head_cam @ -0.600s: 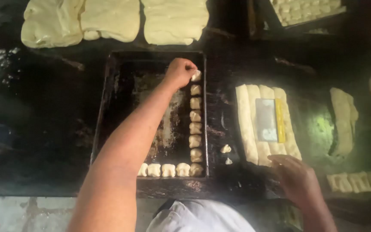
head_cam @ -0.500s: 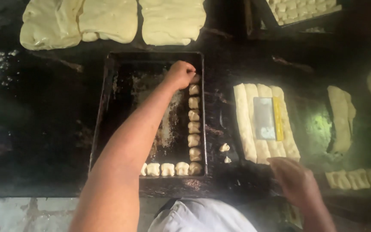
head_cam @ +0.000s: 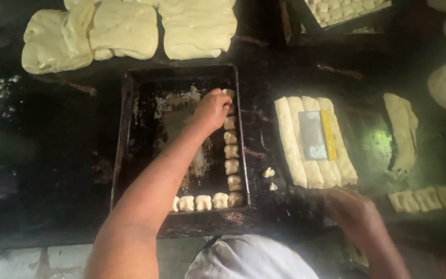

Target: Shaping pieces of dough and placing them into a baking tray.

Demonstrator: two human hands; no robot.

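Observation:
A dark baking tray (head_cam: 130,155) lies in front of me. Small dough pieces (head_cam: 232,152) run in a line down its right side and along its near edge (head_cam: 202,201). My left hand (head_cam: 211,109) reaches over the tray and sets a dough piece (head_cam: 227,93) at the far end of the right line, fingers pinched on it. My right hand (head_cam: 351,211) hovers low near the table's front edge, right of the tray, dim and blurred. Whether it holds anything I cannot tell. Two loose dough bits (head_cam: 268,173) lie beside the tray.
Strips of dough (head_cam: 295,144) lie side by side right of the tray with a scraper (head_cam: 316,135) on top. Big dough slabs (head_cam: 125,31) sit at the back. Cut pieces (head_cam: 424,199) and a folded strip (head_cam: 401,129) lie far right. Another filled tray (head_cam: 341,10) stands behind.
My left hand has stayed at the far end of the right line of dough pieces. My right hand remains low at the right, shifted only slightly.

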